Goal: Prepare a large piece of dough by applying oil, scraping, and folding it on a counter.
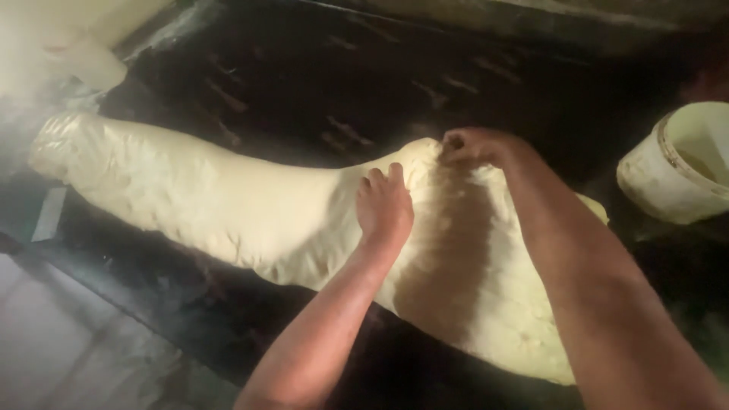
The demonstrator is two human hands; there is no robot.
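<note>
My hands are working a big long lump of dough on the dark table.

My left hand (385,206) lies flat and open on the dough (228,205), pressing down. My right hand (471,146), at about 1 o'clock from it, is curled and pinches the dough's top edge. The dough looks rough and lumpy, so I think lots of kneading is left. A white bucket (668,178) sits at 3 o'clock, cut off. The table (319,83) is dim and hard to see.

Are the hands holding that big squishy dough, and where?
The right hand pinches the far edge of the long pale cream dough slab. The left hand lies flat on its top, pressing rather than gripping.
</note>
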